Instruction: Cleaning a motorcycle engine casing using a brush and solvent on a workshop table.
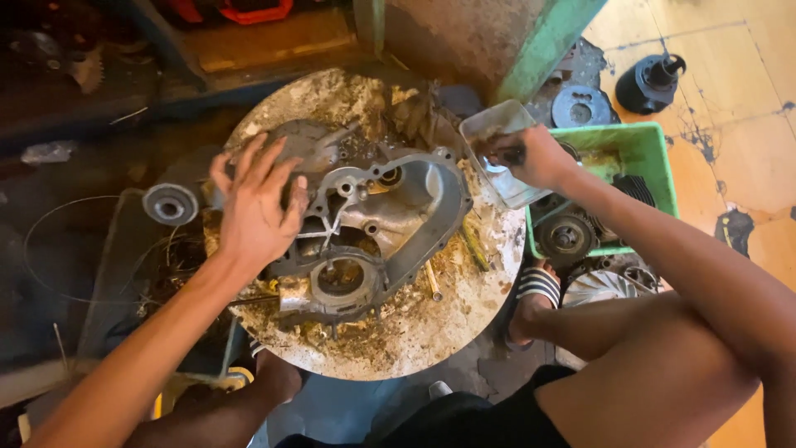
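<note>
bare knees and a black pair of shorts fill the nearest edge, with a striped sandal on the foot below the right forearm. just ahead of them sits a round, grimy metal tray smeared with yellowish sludge and grit.

the left hand lies flat on the near-left part of an aluminium engine casing, fingers spread wide and gripping nothing, simply pressing the casing down on the tray. left of that hand, just off the tray's rim, a small grey pulley-like disc rests among loose wire. a brass-coloured pin lies on the tray to the right of the casing.

the right hand is closed around a small dark tool, probably a brush, which dips into a clear plastic tub tilted at the tray's far-right rim. beyond and to the right of this hand stands a green plastic crate holding a gear and other dark parts.

as a judgement, the cleaning looks partway: the casing's inner face to the right shows bright bare metal, while its left side under the left hand, and the tray around it, are caked with dirt.

farther off, past the right hand, a black round part stands on the wooden floor.
</note>
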